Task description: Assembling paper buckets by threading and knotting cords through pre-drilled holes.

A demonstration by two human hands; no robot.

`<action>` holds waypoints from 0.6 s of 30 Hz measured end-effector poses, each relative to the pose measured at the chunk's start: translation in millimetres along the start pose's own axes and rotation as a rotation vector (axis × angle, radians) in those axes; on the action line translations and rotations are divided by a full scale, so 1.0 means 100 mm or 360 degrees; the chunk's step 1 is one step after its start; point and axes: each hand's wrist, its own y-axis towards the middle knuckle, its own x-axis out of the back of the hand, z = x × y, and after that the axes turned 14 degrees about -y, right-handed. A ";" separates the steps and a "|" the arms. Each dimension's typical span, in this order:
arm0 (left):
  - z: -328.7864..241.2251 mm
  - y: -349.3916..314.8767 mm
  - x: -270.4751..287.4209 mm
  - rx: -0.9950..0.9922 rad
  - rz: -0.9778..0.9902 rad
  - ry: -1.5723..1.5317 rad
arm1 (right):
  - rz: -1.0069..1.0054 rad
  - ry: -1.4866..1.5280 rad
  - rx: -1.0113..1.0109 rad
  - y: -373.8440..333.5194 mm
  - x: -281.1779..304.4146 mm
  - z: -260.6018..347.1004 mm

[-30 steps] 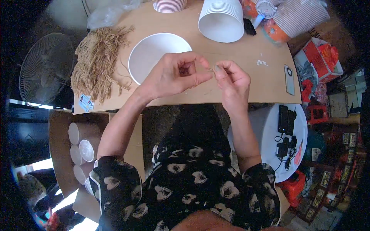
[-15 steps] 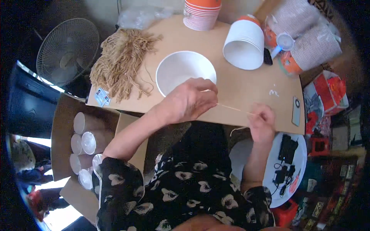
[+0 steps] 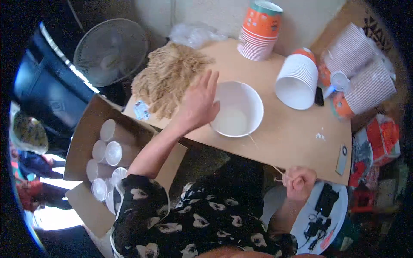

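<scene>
My left hand is open, fingers stretched out, between the tan yarn pile and the white paper bucket. It hides part of both. The bucket stands upright on the table, its pale inside showing. My right hand is closed in a fist beyond the table's front edge, with a thin tan strand coming out of it. Another thin bit of strand shows at the bucket's near rim; whether the two are one piece I cannot tell.
Stacked orange and white paper buckets stand at the back. A stack on its side and bagged stacks lie right, near a small handheld fan. An open carton holds wrapped cup stacks. A round stool carries black adapters.
My left hand has let go of the strand, opened, and moved left toward the yarn pile. My right hand has closed into a fist and sits lower in view. The whole view has shifted.
</scene>
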 end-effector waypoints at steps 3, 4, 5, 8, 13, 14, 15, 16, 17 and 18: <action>0.26 0.30 -0.15 0.0312 0.0216 -0.0117 | 0.0105 -0.0029 0.0068 -0.05 -0.09 0.09; 0.40 0.41 -0.24 0.0134 0.0305 -0.0248 | 0.0223 -0.0073 0.0006 -0.05 -0.06 0.17; 0.47 0.54 -0.26 -0.0046 0.0395 -0.0375 | 0.0310 -0.0234 -0.0009 -0.07 -0.05 0.26; 0.25 1.06 -0.41 -0.0216 0.0538 -0.0292 | 0.0507 -0.0607 -0.0059 -0.14 -0.06 0.45; -0.07 1.42 -0.70 -0.0671 0.0764 -0.0512 | 0.0731 -0.0636 -0.0014 -0.18 -0.32 0.58; -0.20 1.44 -0.85 -0.0703 0.0814 -0.0546 | 0.0707 -0.0624 -0.0020 -0.18 -0.34 0.56; -0.33 1.43 -0.97 -0.0907 0.0818 -0.0635 | 0.0687 -0.0613 -0.0025 -0.15 -0.36 0.55; -0.46 1.40 -1.04 -0.1122 0.0794 -0.0733 | 0.0712 -0.0647 0.0029 -0.13 -0.40 0.52; -0.52 1.34 -1.07 -0.1079 0.0897 -0.0786 | 0.0722 -0.0637 -0.0013 -0.09 -0.44 0.47; -0.56 1.32 -1.09 -0.1301 0.1032 -0.0737 | 0.0734 -0.0624 -0.0052 -0.06 -0.49 0.41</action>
